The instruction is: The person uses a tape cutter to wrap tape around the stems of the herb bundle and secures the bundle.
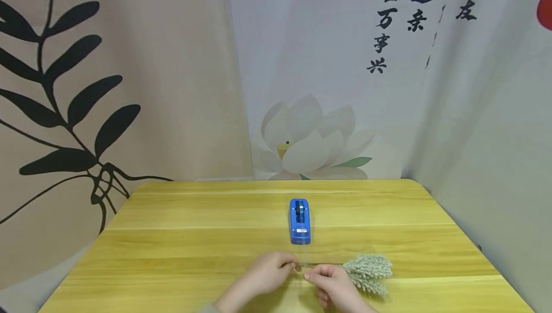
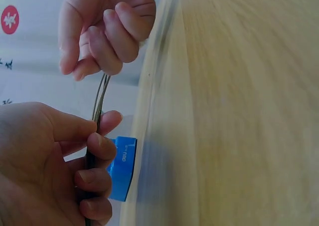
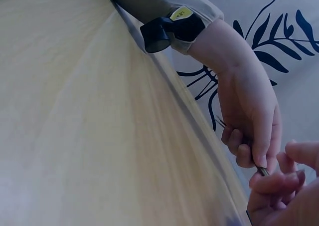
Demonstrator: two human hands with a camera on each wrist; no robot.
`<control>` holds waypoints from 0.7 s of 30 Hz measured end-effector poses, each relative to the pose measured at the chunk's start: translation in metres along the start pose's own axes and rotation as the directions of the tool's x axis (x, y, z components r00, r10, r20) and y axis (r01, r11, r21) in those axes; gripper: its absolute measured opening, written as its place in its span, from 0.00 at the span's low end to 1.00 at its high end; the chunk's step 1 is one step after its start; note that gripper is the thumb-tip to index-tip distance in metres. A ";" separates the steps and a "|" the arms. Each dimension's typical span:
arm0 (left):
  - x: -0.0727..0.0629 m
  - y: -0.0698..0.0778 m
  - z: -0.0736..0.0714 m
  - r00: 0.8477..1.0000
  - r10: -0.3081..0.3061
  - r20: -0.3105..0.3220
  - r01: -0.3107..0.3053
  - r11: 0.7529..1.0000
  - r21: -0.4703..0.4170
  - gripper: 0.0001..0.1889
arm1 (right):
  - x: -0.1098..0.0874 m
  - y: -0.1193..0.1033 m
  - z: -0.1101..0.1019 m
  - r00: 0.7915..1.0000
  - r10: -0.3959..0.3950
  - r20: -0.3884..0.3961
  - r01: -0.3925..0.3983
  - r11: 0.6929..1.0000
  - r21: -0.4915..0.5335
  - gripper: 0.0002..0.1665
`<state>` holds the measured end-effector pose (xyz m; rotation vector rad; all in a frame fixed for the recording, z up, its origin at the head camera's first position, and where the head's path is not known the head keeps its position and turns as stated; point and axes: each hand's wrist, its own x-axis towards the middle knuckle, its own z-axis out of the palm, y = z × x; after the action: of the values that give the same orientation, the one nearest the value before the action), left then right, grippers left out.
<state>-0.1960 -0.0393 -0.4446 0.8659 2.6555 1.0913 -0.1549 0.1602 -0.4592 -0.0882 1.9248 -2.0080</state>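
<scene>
My left hand (image 1: 269,272) pinches a bundle of thin stems (image 2: 102,94), its fingers curled around their lower end. The stems run right to a bunch of pale green flower heads (image 1: 368,271). My right hand (image 1: 334,285) is close by, thumb and forefinger together beside the stems, apparently on a strip of clear tape (image 1: 304,253); that strip is faint. It stretches from a blue tape dispenser (image 1: 300,222) down to the stems between the hands. In the right wrist view, both the left hand (image 3: 251,116) and right hand (image 3: 286,191) are close together.
All this is on or over a wooden table (image 1: 185,236). Behind its far edge hangs a printed curtain (image 1: 181,87) with leaves, a lotus and writing. A dark wrist camera (image 3: 172,30) sits on the left forearm.
</scene>
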 end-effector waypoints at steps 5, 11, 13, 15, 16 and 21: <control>-0.004 0.000 -0.001 1.000 -0.012 -0.011 0.011 0.999 -0.038 0.08 | -0.001 0.004 0.001 1.000 0.000 -0.021 -0.001 1.000 -0.026 0.13; -0.003 0.000 -0.001 1.000 -0.010 -0.011 0.010 0.999 -0.031 0.08 | -0.002 0.008 0.001 1.000 0.022 -0.019 -0.023 1.000 -0.010 0.12; -0.003 0.001 0.001 1.000 -0.005 -0.003 0.005 1.000 -0.024 0.09 | -0.002 0.009 0.001 0.999 0.031 -0.010 -0.031 1.000 0.007 0.10; -0.003 0.001 0.003 1.000 -0.001 0.011 0.002 0.999 -0.036 0.10 | -0.001 0.011 0.001 0.999 0.039 -0.013 -0.039 0.999 0.016 0.09; -0.002 0.002 0.004 1.000 -0.001 0.017 0.002 0.999 -0.044 0.11 | 0.000 0.011 0.001 0.999 0.043 -0.014 -0.043 0.999 0.018 0.09; -0.002 0.001 0.007 0.999 0.016 0.042 -0.012 0.997 -0.080 0.11 | 0.000 0.011 0.001 0.999 0.039 -0.021 -0.038 0.999 0.016 0.09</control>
<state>-0.1917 -0.0358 -0.4487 0.8837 2.5562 1.1601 -0.1525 0.1585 -0.4703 -0.0260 1.9082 -2.0065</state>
